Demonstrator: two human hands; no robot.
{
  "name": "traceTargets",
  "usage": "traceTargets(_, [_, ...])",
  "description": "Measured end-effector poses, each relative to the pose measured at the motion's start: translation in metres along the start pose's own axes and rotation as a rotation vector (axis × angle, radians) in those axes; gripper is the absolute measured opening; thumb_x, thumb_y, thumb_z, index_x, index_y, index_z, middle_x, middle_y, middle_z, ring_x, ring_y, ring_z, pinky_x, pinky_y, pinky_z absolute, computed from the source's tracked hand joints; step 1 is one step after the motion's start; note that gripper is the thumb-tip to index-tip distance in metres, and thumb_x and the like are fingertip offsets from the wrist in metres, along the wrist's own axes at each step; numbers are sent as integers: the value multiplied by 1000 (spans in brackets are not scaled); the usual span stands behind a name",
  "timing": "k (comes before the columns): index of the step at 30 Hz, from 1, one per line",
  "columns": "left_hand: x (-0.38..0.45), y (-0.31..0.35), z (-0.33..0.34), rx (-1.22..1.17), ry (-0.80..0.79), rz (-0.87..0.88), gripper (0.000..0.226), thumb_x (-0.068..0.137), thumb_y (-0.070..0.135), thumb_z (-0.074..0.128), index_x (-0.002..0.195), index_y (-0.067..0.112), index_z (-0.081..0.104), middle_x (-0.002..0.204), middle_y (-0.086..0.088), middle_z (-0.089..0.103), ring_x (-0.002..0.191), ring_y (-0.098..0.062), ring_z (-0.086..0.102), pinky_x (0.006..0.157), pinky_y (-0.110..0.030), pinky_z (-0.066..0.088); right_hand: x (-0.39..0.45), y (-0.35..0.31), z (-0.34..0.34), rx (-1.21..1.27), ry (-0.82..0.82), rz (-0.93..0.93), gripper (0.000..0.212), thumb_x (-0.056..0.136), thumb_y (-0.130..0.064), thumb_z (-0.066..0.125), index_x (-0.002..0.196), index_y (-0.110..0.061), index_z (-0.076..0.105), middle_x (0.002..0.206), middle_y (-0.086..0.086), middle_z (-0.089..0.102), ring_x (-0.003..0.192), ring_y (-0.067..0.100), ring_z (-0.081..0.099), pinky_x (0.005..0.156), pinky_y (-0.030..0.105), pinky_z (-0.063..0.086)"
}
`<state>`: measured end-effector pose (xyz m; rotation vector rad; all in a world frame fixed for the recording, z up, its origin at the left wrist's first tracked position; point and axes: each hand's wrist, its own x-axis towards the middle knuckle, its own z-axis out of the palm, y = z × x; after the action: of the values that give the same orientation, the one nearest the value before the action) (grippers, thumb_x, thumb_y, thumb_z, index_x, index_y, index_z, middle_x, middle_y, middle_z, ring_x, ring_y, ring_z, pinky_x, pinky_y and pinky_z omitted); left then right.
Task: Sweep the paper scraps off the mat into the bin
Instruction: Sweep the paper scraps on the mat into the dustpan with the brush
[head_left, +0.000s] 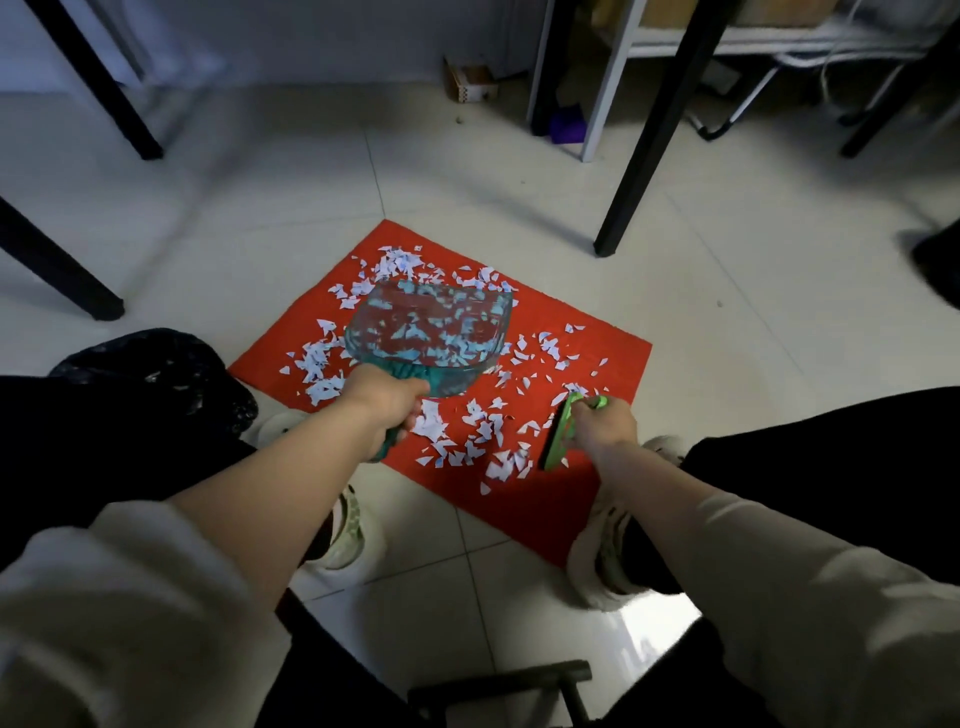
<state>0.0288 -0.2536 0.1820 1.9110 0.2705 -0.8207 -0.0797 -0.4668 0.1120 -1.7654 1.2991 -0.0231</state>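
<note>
Paper scraps (483, 431), small white torn bits, lie scattered across red rectangular fabric mat (587, 499); none visibly collected yet. Left hand (387, 402) grips handle of translucent teal plastic dustpan (431, 332), pan held over mat centre, mouth facing away, likely ready to catch scraps. Right hand (605, 423) holds small green hand brush (558, 436), grip closed round it, bristles down at mat's right side. Black bag-lined bin (156, 364) just beside mat's left edge, handy for tipping. Pale tiled floor (260, 218); black table legs (654, 130) around.
</note>
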Motion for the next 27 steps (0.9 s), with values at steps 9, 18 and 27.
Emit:
traceTargets(9, [7,-17,9,3,57,-30,14,93,16,62,84,6,59,64,-5,54,48,-15,45,43,-24,37,17,6,5,79,62,58,18,95,-21,48,100,-6,58,94,15,68,86,34,69,62,33,53])
traceTargets(18, [46,-28,35,0,110,-100,16,93,17,61,101,3,62,66,-4,54,48,-12,45,37,-20,36,40,54,33,-158,108,154,31,98,-18,44,115,2,59,116,23,63,107,41,58,89,40,47])
traceTargets(27, [62,-38,53,-6,99,-141,12,93,19,61,90,8,57,66,-4,54,49,-12,46,38,-20,36,45,63,65,-167,64,153,35,102,-25,38,116,1,57,117,18,61,109,38,58,93,42,45])
